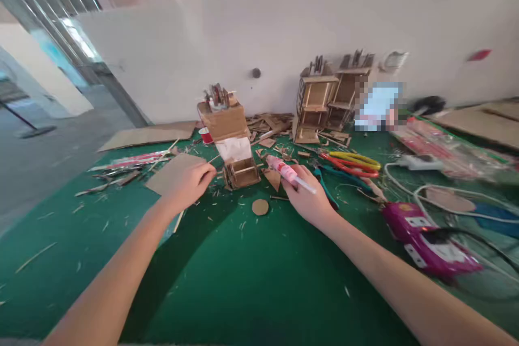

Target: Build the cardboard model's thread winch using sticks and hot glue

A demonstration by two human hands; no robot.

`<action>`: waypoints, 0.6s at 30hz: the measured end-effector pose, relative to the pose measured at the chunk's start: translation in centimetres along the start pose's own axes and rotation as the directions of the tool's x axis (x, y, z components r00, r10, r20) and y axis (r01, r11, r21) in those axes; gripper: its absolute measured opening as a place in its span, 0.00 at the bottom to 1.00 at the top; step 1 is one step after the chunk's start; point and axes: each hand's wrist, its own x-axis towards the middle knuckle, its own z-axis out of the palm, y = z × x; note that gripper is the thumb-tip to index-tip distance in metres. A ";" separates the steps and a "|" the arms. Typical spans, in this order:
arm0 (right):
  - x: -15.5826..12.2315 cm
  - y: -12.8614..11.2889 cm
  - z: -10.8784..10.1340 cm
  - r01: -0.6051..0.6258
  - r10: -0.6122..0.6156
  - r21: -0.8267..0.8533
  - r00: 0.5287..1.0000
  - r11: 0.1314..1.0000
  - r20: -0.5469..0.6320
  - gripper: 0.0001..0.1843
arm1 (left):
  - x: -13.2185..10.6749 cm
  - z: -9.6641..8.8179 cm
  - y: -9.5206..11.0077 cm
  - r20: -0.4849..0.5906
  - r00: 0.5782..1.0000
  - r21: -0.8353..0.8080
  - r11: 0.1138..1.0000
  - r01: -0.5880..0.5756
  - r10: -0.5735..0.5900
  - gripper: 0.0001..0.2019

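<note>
My left hand [193, 181] is closed, fingertips pinched together around what looks like a thin wooden stick [214, 159] pointing toward the cardboard model. In my right hand [308, 197] is a pink glue gun [283, 168], its nozzle facing away to the left and a whitish glue stick [307, 186] jutting from its back. Between my hands stands a small cardboard model [223, 124] with a white patch on its front and a little open box at its foot. A round cardboard disc [260, 207] lies on the green table in front of it.
Two cardboard shelf models [316, 102] stand against the wall. Cardboard scraps [270, 125] lie behind. Pliers [348, 163] with coloured handles, a purple power strip [425, 238] and white cables are on the right. A flat cardboard piece [168, 170] and sticks lie left.
</note>
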 end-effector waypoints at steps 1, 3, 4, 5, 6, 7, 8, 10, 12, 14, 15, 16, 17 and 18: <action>0.0 0.0 -0.1 0.004 -0.004 -0.001 1.000 1.000 -0.003 0.06 | 0.0 0.2 0.0 -0.002 1.000 -0.003 1.000 0.005 -0.005 0.15; -0.1 -0.1 -0.2 0.010 -0.010 -0.005 1.000 1.000 -0.008 0.06 | 0.1 0.6 0.0 -0.006 1.000 -0.007 1.000 0.011 -0.011 0.15; -0.1 -0.1 -0.2 0.012 -0.012 -0.008 1.000 1.000 -0.010 0.06 | 0.2 0.7 -0.1 -0.008 1.000 -0.008 1.000 0.013 -0.013 0.15; -0.1 -0.1 -0.3 0.014 -0.014 -0.012 1.000 1.000 -0.011 0.05 | 0.2 0.8 -0.1 -0.011 1.000 -0.009 1.000 0.013 -0.013 0.15; -0.1 -0.2 -0.3 0.015 -0.015 -0.016 1.000 1.000 -0.012 0.05 | 0.2 0.8 -0.1 -0.015 1.000 -0.008 1.000 0.013 -0.013 0.15; -0.1 -0.1 -0.2 0.016 -0.016 -0.019 1.000 1.000 -0.012 0.05 | 0.1 0.8 -0.1 -0.016 1.000 -0.006 1.000 0.012 -0.012 0.14; -0.1 -0.1 -0.2 0.018 -0.019 -0.022 1.000 1.000 -0.012 0.05 | 0.1 0.8 -0.2 -0.015 1.000 -0.003 1.000 0.011 -0.011 0.14; -0.1 0.0 -0.1 0.033 -0.033 -0.025 0.999 0.999 -0.023 0.06 | 0.1 0.7 -0.1 -0.005 1.000 0.005 1.000 0.013 -0.013 0.14; 0.1 0.3 0.1 0.060 -0.061 -0.023 0.997 0.998 -0.055 0.07 | 0.0 0.6 0.1 0.010 1.000 0.009 1.000 0.016 -0.016 0.14; 0.2 0.5 0.1 0.081 -0.082 -0.022 0.991 0.997 -0.102 0.09 | -0.1 0.5 0.4 0.019 1.000 0.002 1.000 0.019 -0.019 0.15; 0.3 0.6 0.0 0.081 -0.082 -0.019 0.989 0.997 -0.121 0.09 | -0.2 0.5 0.5 0.021 1.000 -0.004 1.000 0.018 -0.018 0.15; 0.4 0.7 0.0 0.069 -0.070 -0.012 0.989 0.998 -0.132 0.09 | -0.2 0.5 0.7 0.022 1.000 -0.010 1.000 0.014 -0.014 0.16; 0.4 0.7 -0.1 0.041 -0.041 -0.003 0.990 0.999 -0.136 0.09 | -0.2 0.5 0.9 0.024 1.000 -0.015 1.000 0.010 -0.010 0.16; 0.5 0.7 -0.2 -0.004 0.005 0.008 0.991 1.000 -0.135 0.08 | -0.3 0.5 1.0 0.027 1.000 -0.019 1.000 0.008 -0.007 0.16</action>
